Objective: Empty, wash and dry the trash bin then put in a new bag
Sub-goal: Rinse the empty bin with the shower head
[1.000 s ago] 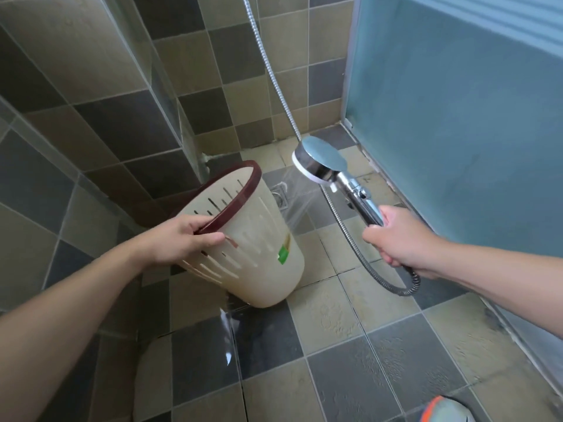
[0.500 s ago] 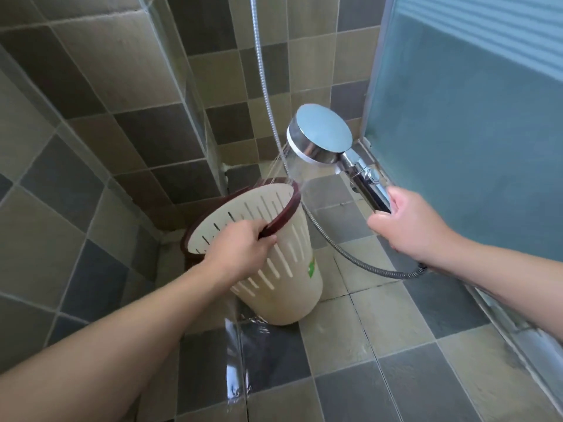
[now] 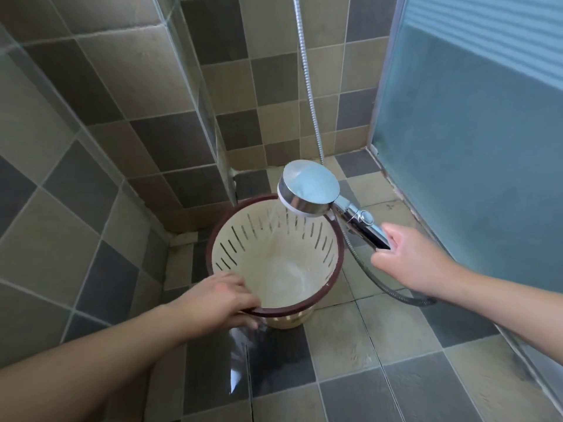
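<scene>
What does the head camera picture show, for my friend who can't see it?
A person's right hand holds a shower head spraying water into a cream trash bin with a dark red rim. Their left hand grips the rim, on a tiled floor.

Both hands — left (image 3: pixel 217 295), right (image 3: pixel 408 263) — gripping.

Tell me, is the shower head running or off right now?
Running. Thin streams leave the shower head and fall into the trash bin, where water churns on its bottom.
</scene>
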